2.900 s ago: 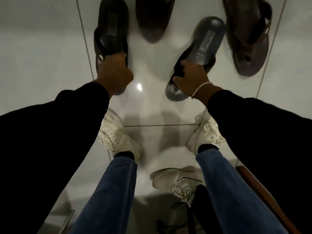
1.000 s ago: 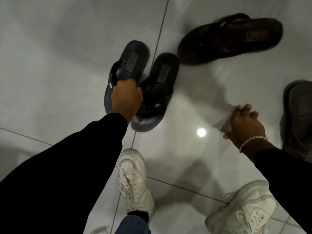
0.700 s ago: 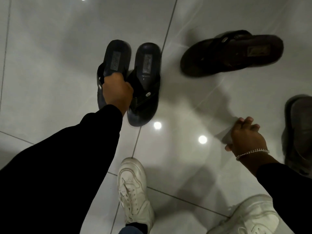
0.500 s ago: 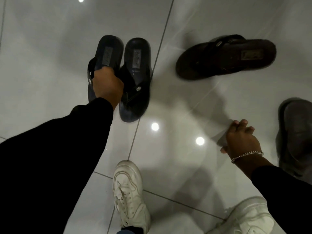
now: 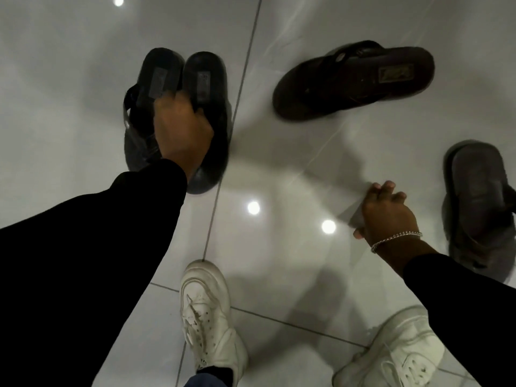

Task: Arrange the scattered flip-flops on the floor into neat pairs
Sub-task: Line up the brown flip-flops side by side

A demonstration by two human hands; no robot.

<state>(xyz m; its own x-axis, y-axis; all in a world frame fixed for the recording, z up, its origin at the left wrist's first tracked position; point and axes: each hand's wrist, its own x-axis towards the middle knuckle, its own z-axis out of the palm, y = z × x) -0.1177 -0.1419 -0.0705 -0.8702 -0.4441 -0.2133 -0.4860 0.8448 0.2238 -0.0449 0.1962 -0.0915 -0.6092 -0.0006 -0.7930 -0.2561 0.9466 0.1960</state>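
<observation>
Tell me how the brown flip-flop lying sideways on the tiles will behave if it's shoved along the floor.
The brown flip-flop lies flat on its sole, so it should slide rather than tip or roll. The tile floor looks glossy, mirroring lights, so it will likely glide easily. A shove at one end would probably make it spin.

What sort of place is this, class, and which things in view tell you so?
Probably an indoor entryway or hall of a home, though that is a guess. The glossy pale tiled floor mirrors ceiling lights, and a dark brown flip-flop and black flip-flop pair lie loose on it.
</observation>
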